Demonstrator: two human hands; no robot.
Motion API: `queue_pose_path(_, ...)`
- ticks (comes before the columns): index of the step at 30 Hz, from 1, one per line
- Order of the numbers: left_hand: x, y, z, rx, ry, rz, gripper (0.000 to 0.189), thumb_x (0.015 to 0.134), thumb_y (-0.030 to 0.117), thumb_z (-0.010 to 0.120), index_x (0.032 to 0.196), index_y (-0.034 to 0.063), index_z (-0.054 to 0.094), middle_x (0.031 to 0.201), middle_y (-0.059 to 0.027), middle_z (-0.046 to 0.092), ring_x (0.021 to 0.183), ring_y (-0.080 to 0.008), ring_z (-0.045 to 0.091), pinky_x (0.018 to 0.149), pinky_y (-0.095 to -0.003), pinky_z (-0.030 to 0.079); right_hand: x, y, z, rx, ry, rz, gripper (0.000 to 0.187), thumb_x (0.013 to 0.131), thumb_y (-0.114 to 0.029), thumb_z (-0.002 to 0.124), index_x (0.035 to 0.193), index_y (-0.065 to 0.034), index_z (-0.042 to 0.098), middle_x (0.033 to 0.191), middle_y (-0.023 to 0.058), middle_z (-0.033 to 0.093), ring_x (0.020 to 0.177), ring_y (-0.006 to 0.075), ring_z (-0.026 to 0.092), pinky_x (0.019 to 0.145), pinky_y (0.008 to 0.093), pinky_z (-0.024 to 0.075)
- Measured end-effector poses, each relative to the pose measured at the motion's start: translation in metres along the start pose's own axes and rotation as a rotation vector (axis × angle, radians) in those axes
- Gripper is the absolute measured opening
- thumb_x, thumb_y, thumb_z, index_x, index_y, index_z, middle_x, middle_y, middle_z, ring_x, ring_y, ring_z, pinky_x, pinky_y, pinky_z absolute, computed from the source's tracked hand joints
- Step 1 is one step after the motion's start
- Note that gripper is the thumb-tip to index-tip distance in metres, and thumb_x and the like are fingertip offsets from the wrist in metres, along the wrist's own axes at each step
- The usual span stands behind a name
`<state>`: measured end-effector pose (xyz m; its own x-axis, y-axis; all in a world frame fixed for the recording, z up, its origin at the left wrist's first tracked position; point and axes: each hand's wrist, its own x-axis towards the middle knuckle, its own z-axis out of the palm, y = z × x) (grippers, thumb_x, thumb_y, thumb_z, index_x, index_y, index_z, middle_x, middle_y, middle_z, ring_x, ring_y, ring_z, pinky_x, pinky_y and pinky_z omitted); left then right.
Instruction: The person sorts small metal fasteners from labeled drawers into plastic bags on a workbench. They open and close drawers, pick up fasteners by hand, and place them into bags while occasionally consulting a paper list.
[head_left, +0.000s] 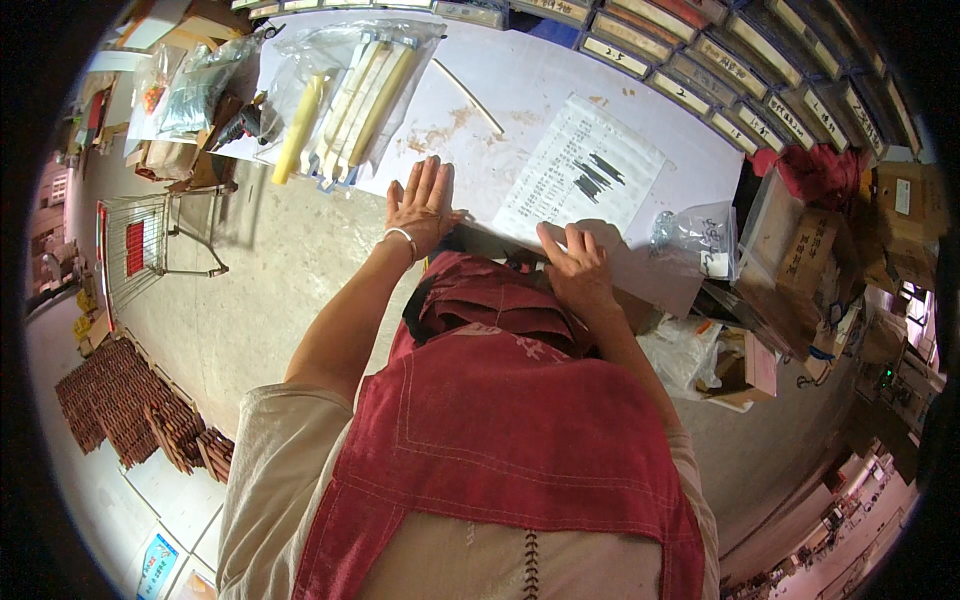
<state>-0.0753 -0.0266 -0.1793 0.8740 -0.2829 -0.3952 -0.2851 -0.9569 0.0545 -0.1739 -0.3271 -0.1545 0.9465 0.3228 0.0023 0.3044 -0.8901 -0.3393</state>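
My left hand lies palm down on the front edge of a white-topped table, fingers spread, a light bangle at its wrist. Beside the lower edge of a handwritten sheet of paper, my right hand rests with its fingers slightly bent. I see nothing held in it. Several lines on the sheet are struck out in black. A thin pale stick lies beyond my left hand, near brown smudges on the tabletop.
Plastic-wrapped long strips and a yellow bar lie at the left. Labelled drawers line the back right. A clear bag sits at the right edge, cardboard boxes beyond. A shopping trolley stands on the floor.
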Motion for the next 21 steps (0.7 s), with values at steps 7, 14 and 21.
queue_pose_path(7, 0.0, 0.0, -0.001, -0.007, -0.012, -0.004, 0.089, 0.099, 0.066, 0.045, 0.165, 0.0214, 0.005, 0.173, -0.0071, -0.001, 0.159, -0.0259, -0.001, 0.125, -0.0582, 0.005, 0.009, 0.001, 0.004, 0.04, 0.064, -0.022, 0.061, 0.076, -0.013, 0.07, 0.137, -0.0134, 0.062, 0.106, 0.0134, 0.054, 0.095, 0.0328, 0.054, 0.077, 0.0464, 0.0497)
queue_pose_path(14, -0.001, 0.0, -0.003, -0.035, -0.006, -0.004, 0.088, 0.099, 0.064, 0.046, 0.165, 0.0221, 0.005, 0.173, -0.0065, 0.0, 0.159, -0.0256, -0.001, 0.125, -0.0586, 0.004, 0.01, 0.0, 0.009, 0.046, 0.062, -0.022, 0.058, 0.078, -0.008, 0.068, 0.136, -0.0104, 0.062, 0.106, 0.0146, 0.054, 0.094, 0.0348, 0.054, 0.076, 0.047, 0.0505)
queue_pose_path(21, -0.001, 0.002, -0.006, -0.017, -0.032, -0.01, 0.088, 0.099, 0.064, 0.046, 0.165, 0.0217, 0.005, 0.173, -0.0067, -0.001, 0.159, -0.0261, -0.002, 0.124, -0.0595, 0.004, 0.011, -0.002, 0.005, 0.05, 0.067, -0.017, 0.056, 0.081, -0.008, 0.066, 0.136, -0.0101, 0.062, 0.106, 0.0155, 0.054, 0.095, 0.0356, 0.055, 0.075, 0.0479, 0.0514)
